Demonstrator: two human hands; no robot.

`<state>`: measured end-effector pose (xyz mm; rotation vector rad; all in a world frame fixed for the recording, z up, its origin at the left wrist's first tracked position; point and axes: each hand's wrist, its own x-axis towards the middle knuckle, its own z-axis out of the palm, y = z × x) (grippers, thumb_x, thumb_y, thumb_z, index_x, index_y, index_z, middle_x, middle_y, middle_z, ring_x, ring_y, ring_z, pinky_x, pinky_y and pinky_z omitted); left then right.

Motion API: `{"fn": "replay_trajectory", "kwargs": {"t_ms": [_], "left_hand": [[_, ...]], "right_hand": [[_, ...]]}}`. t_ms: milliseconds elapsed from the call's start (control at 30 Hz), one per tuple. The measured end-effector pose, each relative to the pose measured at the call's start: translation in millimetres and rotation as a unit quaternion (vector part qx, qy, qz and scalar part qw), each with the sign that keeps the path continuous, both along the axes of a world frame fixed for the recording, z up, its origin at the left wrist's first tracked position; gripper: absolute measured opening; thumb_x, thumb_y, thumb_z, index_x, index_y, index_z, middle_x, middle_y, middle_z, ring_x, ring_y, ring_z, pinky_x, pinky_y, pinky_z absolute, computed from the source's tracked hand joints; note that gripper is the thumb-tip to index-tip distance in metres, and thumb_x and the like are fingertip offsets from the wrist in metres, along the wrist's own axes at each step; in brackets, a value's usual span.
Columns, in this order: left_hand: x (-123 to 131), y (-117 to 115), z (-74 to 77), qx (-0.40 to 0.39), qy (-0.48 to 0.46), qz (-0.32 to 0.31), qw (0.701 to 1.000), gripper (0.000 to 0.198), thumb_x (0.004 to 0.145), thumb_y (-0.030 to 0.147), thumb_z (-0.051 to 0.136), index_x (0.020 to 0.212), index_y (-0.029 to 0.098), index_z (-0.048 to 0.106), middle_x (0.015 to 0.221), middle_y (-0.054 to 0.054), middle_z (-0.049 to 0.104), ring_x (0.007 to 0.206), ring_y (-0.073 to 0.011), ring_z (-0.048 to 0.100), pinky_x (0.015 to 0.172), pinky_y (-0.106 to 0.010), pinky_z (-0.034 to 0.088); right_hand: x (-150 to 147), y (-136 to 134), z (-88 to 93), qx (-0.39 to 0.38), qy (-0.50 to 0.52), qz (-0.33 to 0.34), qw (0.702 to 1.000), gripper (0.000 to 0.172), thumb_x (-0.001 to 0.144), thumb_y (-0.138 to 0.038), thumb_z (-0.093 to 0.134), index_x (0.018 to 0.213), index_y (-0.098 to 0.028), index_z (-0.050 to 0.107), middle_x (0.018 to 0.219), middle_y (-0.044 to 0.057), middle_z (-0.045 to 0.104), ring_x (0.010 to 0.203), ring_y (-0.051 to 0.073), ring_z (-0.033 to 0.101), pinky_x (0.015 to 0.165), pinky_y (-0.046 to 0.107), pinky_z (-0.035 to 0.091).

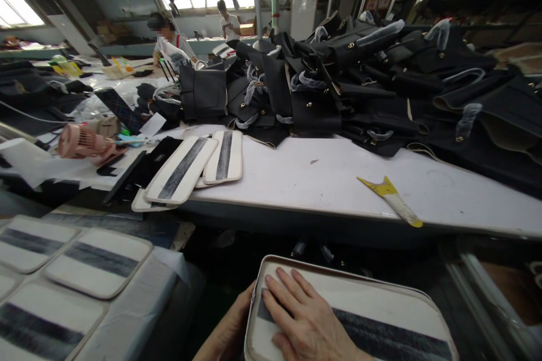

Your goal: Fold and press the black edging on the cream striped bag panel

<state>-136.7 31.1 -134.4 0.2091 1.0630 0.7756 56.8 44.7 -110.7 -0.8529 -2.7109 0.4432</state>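
Observation:
A cream-white rectangular panel with rounded corners, a raised edge and a dark lengthwise stripe is tilted in front of me at the bottom of the view. My right hand lies on its face near the left end, fingers stretched out and slightly apart. At the panel's left edge, my left hand goes behind it; its fingers are hidden. Similar striped panels lie on a covered surface at the lower left. More striped panels are stacked at the white table's near edge.
The white table crosses the view, with a heap of black bags along its back. A yellow-and-white tool lies near its front edge. A pink fan stands at left. Two people are farther back.

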Motion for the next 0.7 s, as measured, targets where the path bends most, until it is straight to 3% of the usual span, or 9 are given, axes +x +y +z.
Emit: {"fn": "replay_trajectory", "kwargs": {"t_ms": [133, 233, 500, 700], "left_hand": [[-16.3, 5.1, 0.6, 0.118, 0.008, -0.076, 0.990, 0.073, 0.071, 0.055, 0.077, 0.132, 0.018, 0.059, 0.129, -0.015, 0.063, 0.117, -0.0346, 0.058, 0.102, -0.044, 0.042], [-27.5, 9.0, 2.0, 0.135, 0.027, -0.131, 0.982, 0.066, 0.082, 0.050, 0.069, 0.139, 0.020, 0.052, 0.127, -0.015, 0.063, 0.111, -0.0338, 0.061, 0.091, -0.043, 0.048], [-29.5, 17.9, 28.3, 0.119, 0.039, -0.188, 0.974, 0.053, 0.090, 0.035, 0.063, 0.141, 0.027, 0.049, 0.133, -0.011, 0.060, 0.119, -0.0287, 0.058, 0.084, -0.034, 0.051], [-31.1, 21.0, 30.9, 0.125, 0.064, -0.219, 0.966, 0.051, 0.091, 0.034, 0.061, 0.140, 0.027, 0.048, 0.127, -0.010, 0.064, 0.117, -0.0277, 0.059, 0.075, -0.030, 0.052]], "right_hand": [[0.8, 1.0, 0.0, -0.037, 0.005, 0.005, 0.999, 0.067, 0.091, -0.031, 0.052, 0.152, -0.016, 0.028, 0.160, 0.007, 0.021, 0.147, 0.030, 0.019, 0.121, 0.048, 0.020], [1.5, 1.8, 2.5, -0.070, 0.011, 0.006, 0.997, 0.066, 0.094, -0.033, 0.050, 0.153, -0.017, 0.027, 0.161, 0.006, 0.019, 0.147, 0.029, 0.016, 0.122, 0.047, 0.014], [1.8, 2.3, 7.7, -0.157, 0.038, -0.009, 0.987, 0.068, 0.095, -0.045, 0.046, 0.152, -0.014, 0.027, 0.160, 0.005, 0.022, 0.149, 0.024, 0.011, 0.123, 0.040, 0.004], [2.7, 0.5, 4.2, -0.170, 0.063, -0.020, 0.983, 0.076, 0.089, -0.031, 0.053, 0.154, -0.009, 0.021, 0.158, 0.008, 0.027, 0.149, 0.021, 0.011, 0.123, 0.035, 0.001]]}}
